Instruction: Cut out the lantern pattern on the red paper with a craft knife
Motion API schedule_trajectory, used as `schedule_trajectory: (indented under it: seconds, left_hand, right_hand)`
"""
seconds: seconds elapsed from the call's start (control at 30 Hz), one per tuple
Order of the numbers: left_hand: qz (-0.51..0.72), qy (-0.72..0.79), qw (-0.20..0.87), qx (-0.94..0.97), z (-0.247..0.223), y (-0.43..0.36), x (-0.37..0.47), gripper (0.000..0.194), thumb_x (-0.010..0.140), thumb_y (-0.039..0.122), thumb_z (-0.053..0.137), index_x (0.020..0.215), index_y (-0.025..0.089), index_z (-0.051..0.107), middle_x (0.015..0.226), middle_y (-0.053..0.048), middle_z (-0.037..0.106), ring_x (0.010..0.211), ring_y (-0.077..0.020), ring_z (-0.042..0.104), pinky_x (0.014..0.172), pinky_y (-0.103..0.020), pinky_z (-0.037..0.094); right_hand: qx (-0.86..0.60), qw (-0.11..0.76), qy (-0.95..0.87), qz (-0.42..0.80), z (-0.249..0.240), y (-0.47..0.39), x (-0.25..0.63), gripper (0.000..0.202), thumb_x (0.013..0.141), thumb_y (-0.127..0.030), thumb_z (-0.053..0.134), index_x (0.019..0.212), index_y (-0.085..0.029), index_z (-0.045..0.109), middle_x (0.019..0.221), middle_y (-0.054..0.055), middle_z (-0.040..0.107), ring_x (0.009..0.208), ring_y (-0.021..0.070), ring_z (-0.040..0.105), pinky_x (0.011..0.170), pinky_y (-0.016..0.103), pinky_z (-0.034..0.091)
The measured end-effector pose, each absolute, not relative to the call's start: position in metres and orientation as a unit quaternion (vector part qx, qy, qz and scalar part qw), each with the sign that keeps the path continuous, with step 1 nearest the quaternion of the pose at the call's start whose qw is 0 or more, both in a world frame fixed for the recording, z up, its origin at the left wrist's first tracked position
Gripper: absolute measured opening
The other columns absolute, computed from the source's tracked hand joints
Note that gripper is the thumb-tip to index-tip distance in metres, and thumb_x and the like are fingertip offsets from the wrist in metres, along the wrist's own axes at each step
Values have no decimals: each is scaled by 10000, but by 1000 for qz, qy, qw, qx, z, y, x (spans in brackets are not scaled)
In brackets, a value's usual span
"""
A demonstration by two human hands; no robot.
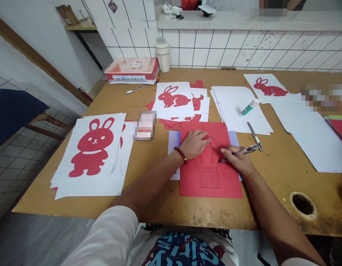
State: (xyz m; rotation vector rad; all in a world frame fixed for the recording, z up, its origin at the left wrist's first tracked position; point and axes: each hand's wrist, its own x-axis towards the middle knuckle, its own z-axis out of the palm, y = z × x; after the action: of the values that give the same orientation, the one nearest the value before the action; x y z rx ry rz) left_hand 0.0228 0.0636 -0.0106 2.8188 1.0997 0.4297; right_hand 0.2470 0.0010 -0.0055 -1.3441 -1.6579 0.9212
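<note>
I've got my right hand (pixel 240 159) pinching a slim grey pen (pixel 250 149) over the rectangular red paper sheet (pixel 229 189) (kinda lantern-shaped outline (pixel 209 179)) near the brown table's (pixel 149 210) front edge; left hand's (pixel 195 144) resting there, fingers unclenched.

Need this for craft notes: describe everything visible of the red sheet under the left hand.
The red sheet looks like paper, roughly rectangular, lying flat over paler paper on the table. Dark lines outline a rounded, ribbed shape above a fringed tail. The left hand partly covers it; the right hand, at the sheet's right edge, holds a pen whose tip appears to touch it.
</note>
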Motion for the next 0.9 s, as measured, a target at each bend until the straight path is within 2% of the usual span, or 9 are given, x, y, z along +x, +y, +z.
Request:
schedule_trajectory:
  seconds: [0.53, 0.6, 0.73, 0.9]
  left_hand:
    - [142, 357, 46, 922, -11, 64, 23, 330, 1014, 223, 486, 1275, 252, 686, 1401, -66, 602, 1205, -265, 511, 1018, -445, 421]
    - [146, 356, 43, 922, -12, 64, 22, 329, 1015, 220, 485, 1272, 258, 687, 1395, -71, 606, 1195, -263, 518, 1006, -445, 430]
    - [149, 356, 40, 922, -13, 64, 21, 335, 1027, 230, 459, 1272, 257, 687, 1392, -62, 611, 1189, -267, 529, 996, -445, 438]
    - [123, 374, 38, 918, -8, 63, 25, 347, 1021, 220, 464, 1295, 257, 673, 1418, -48, 600, 1203, -263, 531, 1009, -445, 436]
  right_hand:
    - [-514, 381, -658, 398, -3, 0, 248, 505, 831, -519, 718, 501, -193, 519, 479, -6, 533, 460, 106, 439, 480, 263, 359]
    - [-523, 431, -612, 408, -7, 3, 250, 497, 817, -532, 734, 510, -196, 535, 475, -11, 524, 458, 106, 442, 487, 267, 362]
    - [-506, 597, -467, 412, -12, 15, 255, 537, 759, -648, 738, 534, -208, 527, 454, -28, 471, 430, 97, 397, 459, 267, 329]
    - [-471, 663, -389, 433, -12, 25, 258, 622, 622, -722, 794, 556, -214, 440, 487, -46, 456, 395, 71, 355, 412, 252, 318]
